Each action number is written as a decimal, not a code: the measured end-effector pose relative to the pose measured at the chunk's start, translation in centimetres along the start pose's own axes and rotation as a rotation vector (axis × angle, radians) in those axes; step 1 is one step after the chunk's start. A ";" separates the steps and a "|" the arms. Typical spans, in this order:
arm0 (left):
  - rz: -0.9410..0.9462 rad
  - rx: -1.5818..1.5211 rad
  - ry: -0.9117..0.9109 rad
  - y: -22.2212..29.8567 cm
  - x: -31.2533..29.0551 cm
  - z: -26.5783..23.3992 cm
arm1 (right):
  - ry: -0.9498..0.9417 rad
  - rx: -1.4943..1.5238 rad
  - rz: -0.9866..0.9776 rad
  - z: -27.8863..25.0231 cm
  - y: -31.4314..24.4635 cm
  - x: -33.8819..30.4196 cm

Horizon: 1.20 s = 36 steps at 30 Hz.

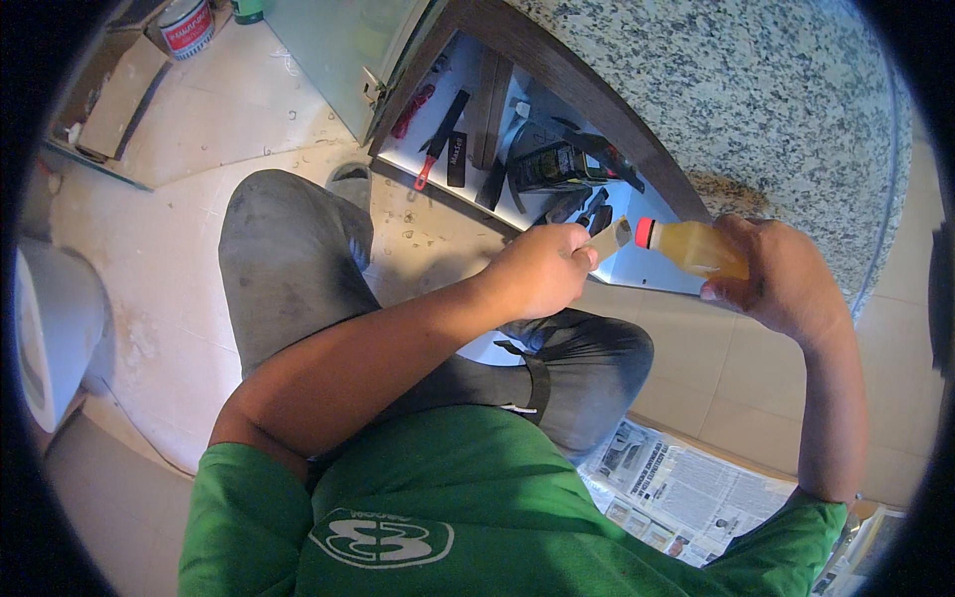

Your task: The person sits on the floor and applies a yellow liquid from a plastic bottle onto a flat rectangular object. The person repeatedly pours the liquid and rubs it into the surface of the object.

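My right hand [781,274] is wrapped round a clear plastic bottle [696,249] of yellowish liquid. The bottle lies nearly level in the air, its red cap [645,234] pointing left. Just left of the cap, my left hand [547,269] pinches a small flat tan piece [609,240] with a dark wet-looking patch at its end; its exact kind I cannot make out. A narrow gap shows between cap and piece. Both hands are in front of an open cabinet [497,204], below a speckled granite countertop [736,90].
Inside the cabinet are a red-handled tool [426,169], a dark can [552,166] and other dark items. A glass door [338,60] stands open at its left. A tin [186,28] is at the far left, a white toilet [60,328] below it. Newspaper [686,488] covers floor at right.
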<state>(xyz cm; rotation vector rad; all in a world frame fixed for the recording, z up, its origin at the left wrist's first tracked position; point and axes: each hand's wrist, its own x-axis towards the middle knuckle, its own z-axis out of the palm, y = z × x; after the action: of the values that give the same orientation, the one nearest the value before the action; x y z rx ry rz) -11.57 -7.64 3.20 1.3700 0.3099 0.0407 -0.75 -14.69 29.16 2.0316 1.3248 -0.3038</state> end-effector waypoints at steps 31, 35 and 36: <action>0.068 0.008 -0.010 0.8 -0.6 0.1 | -0.023 -0.006 -0.064 -0.4 1.2 -0.5; 0.026 -0.049 -0.043 1.3 -1.0 0.1 | 0.040 -0.041 -0.083 0.4 2.1 -0.3; 0.028 -0.039 -0.047 1.5 -1.0 0.0 | 0.039 -0.046 -0.072 0.4 2.0 -0.3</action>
<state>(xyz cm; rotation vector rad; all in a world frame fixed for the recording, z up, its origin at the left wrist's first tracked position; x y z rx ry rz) -12.31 -7.54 4.83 1.3345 0.2496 0.0372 0.91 -15.67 29.89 1.9639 1.4181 -0.2643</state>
